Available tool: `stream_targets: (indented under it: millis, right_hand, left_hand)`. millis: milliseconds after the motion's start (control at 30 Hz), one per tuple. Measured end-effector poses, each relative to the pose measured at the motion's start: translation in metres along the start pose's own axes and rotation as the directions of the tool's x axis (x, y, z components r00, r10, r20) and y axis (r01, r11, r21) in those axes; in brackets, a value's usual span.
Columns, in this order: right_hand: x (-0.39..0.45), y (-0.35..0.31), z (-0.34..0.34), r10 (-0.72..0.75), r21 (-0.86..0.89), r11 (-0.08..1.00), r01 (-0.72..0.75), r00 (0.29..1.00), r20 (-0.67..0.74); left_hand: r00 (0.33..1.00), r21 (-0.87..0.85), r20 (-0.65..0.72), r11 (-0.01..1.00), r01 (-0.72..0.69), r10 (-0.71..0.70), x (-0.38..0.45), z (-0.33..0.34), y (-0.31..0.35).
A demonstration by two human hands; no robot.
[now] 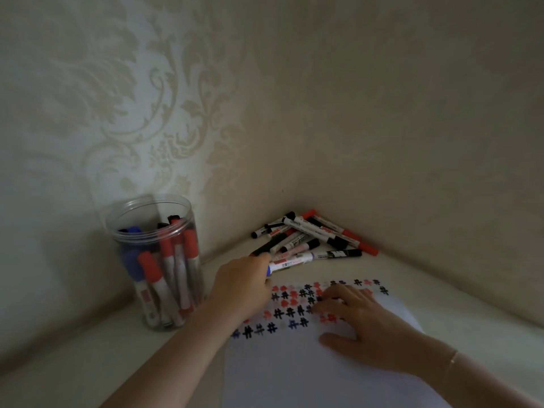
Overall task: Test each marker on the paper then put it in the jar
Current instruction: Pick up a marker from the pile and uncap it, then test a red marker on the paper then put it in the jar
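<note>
A clear plastic jar (153, 260) stands at the left by the wall, holding several red and blue capped markers. A pile of markers (312, 235) with black and red caps lies in the corner. My left hand (241, 287) grips a blue-capped marker (290, 262) at the near edge of the pile. A white paper (294, 369) lies in front, covered at its far end with several red, black and blue hash marks. My right hand (362, 325) rests flat on the paper, fingers spread over the marks.
Patterned wallpaper walls meet in a corner right behind the marker pile. The pale tabletop (441, 293) runs along both walls. A thin bracelet (453, 359) sits on my right wrist.
</note>
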State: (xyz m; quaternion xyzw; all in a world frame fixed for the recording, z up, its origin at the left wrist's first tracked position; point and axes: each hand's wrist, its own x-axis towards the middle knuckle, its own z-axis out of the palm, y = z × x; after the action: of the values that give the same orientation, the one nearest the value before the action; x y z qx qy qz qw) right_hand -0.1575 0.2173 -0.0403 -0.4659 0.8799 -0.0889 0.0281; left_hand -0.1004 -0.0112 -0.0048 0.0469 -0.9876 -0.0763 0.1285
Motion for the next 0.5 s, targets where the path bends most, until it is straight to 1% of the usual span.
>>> stream_targets:
  millis: [67, 100, 200, 267, 333, 400, 467, 500]
  right_hand:
    - [0.010, -0.009, 0.007, -0.032, -0.018, 0.999, 0.031, 0.997, -0.077]
    - [0.015, -0.014, 0.010, -0.038, -0.021, 0.999, 0.036, 0.994, -0.102]
    - [0.026, -0.023, 0.015, -0.036, -0.016, 0.999, 0.034, 0.988, -0.150]
    - [0.032, -0.026, 0.018, -0.030, -0.009, 1.000, 0.029, 0.987, -0.161]
    - [0.037, -0.027, 0.018, -0.036, -0.025, 0.999, 0.032, 0.986, -0.164]
    - [0.041, -0.029, 0.015, -0.046, -0.028, 0.999, 0.042, 0.988, -0.150]
    - [0.047, -0.030, 0.011, -0.038, -0.028, 0.999, 0.035, 0.991, -0.131]
    - [0.052, -0.031, 0.009, -0.015, -0.014, 1.000, 0.013, 0.990, -0.138]
  left_hand:
    - [1.000, -0.084, -0.008, 0.996, -0.013, 0.012, 0.002, -0.001, 0.001]
    - [1.000, -0.132, 0.011, 0.991, -0.016, 0.018, 0.003, -0.003, 0.002]
    - [0.996, -0.275, 0.065, 0.961, -0.041, 0.061, 0.003, -0.019, 0.005]
    - [0.992, -0.399, 0.054, 0.913, -0.082, 0.113, 0.000, -0.039, 0.009]
    - [0.989, -0.514, -0.002, 0.848, -0.128, 0.148, -0.007, -0.067, 0.012]
    - [0.983, -0.561, -0.090, 0.807, -0.182, 0.159, -0.016, -0.100, 0.010]
    - [0.974, -0.534, -0.173, 0.818, -0.215, 0.144, -0.026, -0.135, -0.002]
    - [0.974, -0.505, -0.197, 0.839, -0.203, 0.117, -0.031, -0.151, -0.010]
